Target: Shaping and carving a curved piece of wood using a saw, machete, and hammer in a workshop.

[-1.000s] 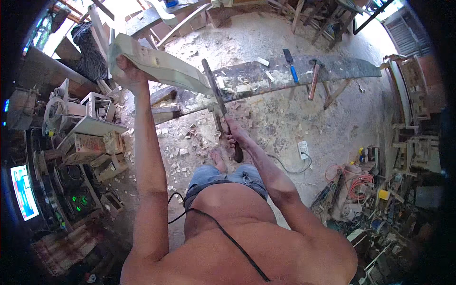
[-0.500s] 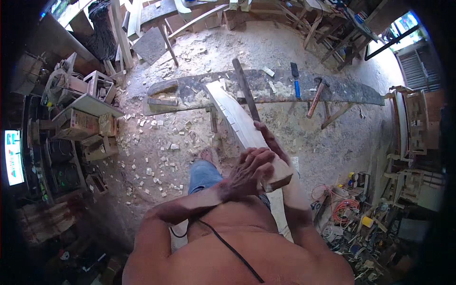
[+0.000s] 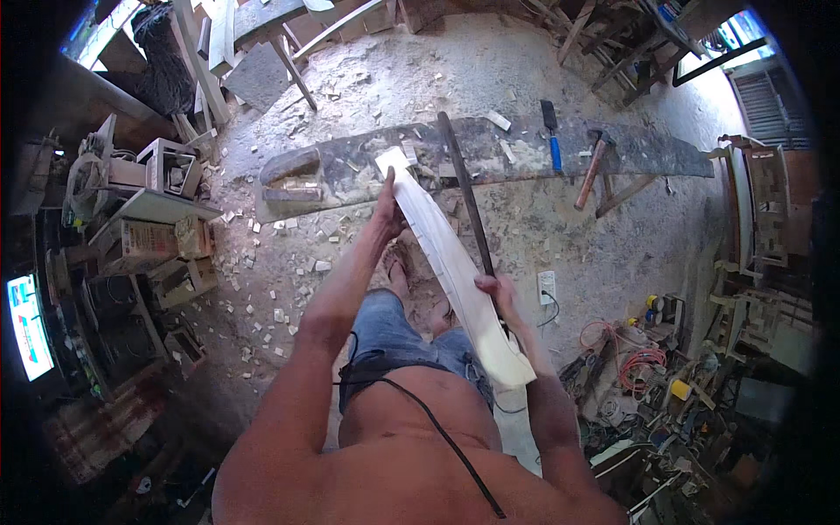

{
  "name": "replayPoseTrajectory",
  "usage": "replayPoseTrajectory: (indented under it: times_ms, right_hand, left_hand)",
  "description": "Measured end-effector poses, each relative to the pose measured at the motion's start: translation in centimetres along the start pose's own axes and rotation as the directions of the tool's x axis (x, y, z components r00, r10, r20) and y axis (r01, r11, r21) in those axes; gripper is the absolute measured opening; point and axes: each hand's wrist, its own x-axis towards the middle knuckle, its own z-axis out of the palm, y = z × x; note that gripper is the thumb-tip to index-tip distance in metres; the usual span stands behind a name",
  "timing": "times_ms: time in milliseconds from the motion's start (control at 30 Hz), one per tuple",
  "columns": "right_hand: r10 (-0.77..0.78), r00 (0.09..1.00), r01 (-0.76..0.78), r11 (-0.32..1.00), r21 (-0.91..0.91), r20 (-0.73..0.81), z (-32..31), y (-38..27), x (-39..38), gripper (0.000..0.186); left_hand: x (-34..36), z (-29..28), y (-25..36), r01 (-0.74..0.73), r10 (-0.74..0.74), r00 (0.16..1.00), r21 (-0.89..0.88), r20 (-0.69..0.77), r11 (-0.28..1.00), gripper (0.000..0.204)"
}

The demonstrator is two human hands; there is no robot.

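A long, slightly curved piece of pale wood [image 3: 448, 254] slants from the bench toward my right forearm. Several short cuts line its left edge. My left hand [image 3: 390, 212] is closed on its far part from the left side, with the thumb toward the top end. A long dark bar [image 3: 465, 179] runs along the right of the wood, its far end over the bench. Around the bar's near part my right hand [image 3: 500, 296] is closed, close against the wood's right side. Whether it also grips the wood is hidden.
Across the front stands a low dark bench [image 3: 359, 156] bearing a blue-handled chisel [image 3: 553, 140], a hammer [image 3: 595, 166] and wood chips. More chips litter the floor. A power socket box [image 3: 547, 284] lies right of my hand. Clutter and an orange cable [image 3: 643, 363] fill the lower right.
My left hand has left the near end of the wood and now grips its far part. The near end has dropped lower. My right hand has moved slightly nearer, still with the bar.
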Motion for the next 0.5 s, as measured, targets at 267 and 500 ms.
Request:
replayPoseTrajectory:
  times_ms: [267, 500]
  right_hand:
    - [0.349, 0.887, -0.387, 0.919, -0.077, -0.303, 0.8, -5.0, -1.0, 0.042]
    - [-0.017, 0.913, -0.172, 0.889, -0.423, -0.408, 1.9, -5.5, -0.7, 0.046]
  left_hand:
    - [-9.1, 10.7, 16.1, -0.583, 0.588, 0.805, 0.077, -0.077, 0.809, 0.062]
    - [-21.5, 11.6, 25.1, -0.969, 0.980, -0.030, 0.234, 0.199, -0.077, 0.052]
